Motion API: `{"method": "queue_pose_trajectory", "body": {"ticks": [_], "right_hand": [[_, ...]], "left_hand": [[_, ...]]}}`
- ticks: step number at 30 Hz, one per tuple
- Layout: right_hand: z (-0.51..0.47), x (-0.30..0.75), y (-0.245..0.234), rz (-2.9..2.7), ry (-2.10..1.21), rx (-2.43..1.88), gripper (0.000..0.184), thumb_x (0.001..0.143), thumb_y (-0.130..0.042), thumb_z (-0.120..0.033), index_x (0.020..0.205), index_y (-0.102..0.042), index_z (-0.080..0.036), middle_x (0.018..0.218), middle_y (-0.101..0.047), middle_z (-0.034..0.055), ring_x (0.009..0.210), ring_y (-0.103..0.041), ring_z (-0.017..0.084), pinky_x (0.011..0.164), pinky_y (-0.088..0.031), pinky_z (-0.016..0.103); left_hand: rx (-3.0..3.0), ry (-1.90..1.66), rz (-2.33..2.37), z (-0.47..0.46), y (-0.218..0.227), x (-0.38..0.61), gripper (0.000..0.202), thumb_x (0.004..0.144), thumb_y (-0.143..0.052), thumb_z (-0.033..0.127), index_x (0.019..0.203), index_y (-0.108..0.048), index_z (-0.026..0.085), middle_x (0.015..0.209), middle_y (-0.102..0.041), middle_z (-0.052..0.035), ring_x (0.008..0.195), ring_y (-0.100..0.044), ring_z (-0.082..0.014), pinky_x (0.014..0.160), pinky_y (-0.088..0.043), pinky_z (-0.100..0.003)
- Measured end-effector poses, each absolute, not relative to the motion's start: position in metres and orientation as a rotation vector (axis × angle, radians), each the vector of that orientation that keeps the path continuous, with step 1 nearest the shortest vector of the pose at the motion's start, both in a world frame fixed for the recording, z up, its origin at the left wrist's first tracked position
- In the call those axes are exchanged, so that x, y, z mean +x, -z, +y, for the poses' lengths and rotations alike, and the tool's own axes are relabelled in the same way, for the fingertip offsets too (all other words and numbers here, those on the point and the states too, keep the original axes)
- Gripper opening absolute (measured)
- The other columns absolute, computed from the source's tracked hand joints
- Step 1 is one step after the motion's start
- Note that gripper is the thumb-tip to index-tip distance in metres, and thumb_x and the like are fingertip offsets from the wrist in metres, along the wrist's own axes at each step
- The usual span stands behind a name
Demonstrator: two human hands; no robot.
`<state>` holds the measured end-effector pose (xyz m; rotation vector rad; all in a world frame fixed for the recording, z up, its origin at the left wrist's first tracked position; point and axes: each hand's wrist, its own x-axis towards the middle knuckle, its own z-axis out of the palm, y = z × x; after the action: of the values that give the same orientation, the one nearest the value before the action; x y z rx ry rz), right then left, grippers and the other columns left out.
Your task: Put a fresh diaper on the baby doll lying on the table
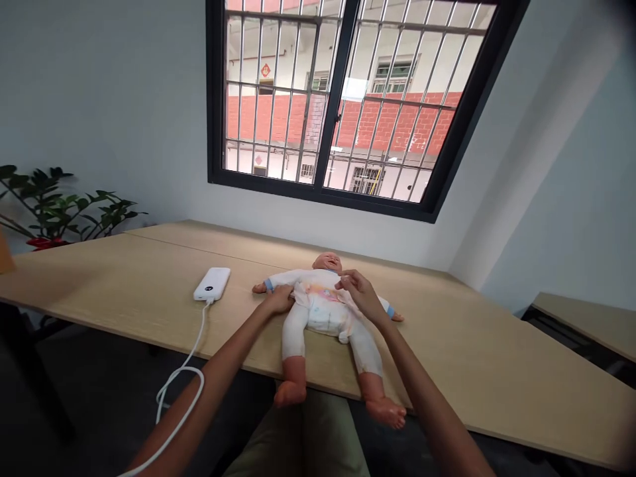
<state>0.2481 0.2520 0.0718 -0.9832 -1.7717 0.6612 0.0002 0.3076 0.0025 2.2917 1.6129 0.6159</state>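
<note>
White cord [197, 391] loops over the left arm [238, 348] at the lower left of the frame and goes up to a white power bank [212, 285] on the table [462, 344]. Just right of it, in the middle of the frame, a doll [318, 277] lies on its back in white clothes and a diaper [325, 313], with its feet sticking out past the near edge. At its waist, the left hand [281, 299] touches the diaper's left side with fingers partly hidden, and the right hand [362, 293] is half curled over the belly's right side, but I cannot tell if either grips anything.
</note>
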Motion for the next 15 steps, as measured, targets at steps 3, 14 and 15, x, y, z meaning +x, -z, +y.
{"method": "queue_pose_trajectory", "body": {"ticks": [3,14,15], "right_hand": [[0.250,0.219,-0.084,-2.169,-0.431,-1.009,0.023,0.089,-0.051,-0.036,0.101,-0.060,-0.019,0.096,-0.066,0.0061,0.088,-0.061,0.019,0.081,-0.044,0.031],[0.297,0.155,-0.064,-2.669,0.101,-1.430,0.015,0.082,-0.057,-0.023,0.089,-0.069,-0.019,0.101,-0.066,0.0109,0.102,-0.055,0.029,0.080,-0.036,0.034],[0.298,0.155,-0.059,-2.651,0.121,-1.435,0.016,0.083,-0.055,-0.023,0.092,-0.069,-0.019,0.104,-0.066,0.0118,0.106,-0.054,0.030,0.083,-0.036,0.036]], "left_hand": [[2.269,-0.658,1.708,0.312,0.001,-0.007,0.030,0.079,-0.053,0.023,0.108,-0.053,0.016,0.116,-0.061,-0.0117,0.112,-0.052,-0.0272,0.091,-0.044,-0.040],[2.237,-0.687,1.720,0.309,-0.005,-0.026,0.007,0.080,-0.058,0.020,0.078,-0.064,0.016,0.090,-0.067,-0.0078,0.095,-0.058,-0.0230,0.083,-0.042,-0.032],[2.211,-0.707,1.720,0.310,-0.004,-0.026,0.008,0.078,-0.060,0.021,0.074,-0.063,0.015,0.088,-0.067,-0.0078,0.093,-0.059,-0.0229,0.082,-0.042,-0.032]]}}
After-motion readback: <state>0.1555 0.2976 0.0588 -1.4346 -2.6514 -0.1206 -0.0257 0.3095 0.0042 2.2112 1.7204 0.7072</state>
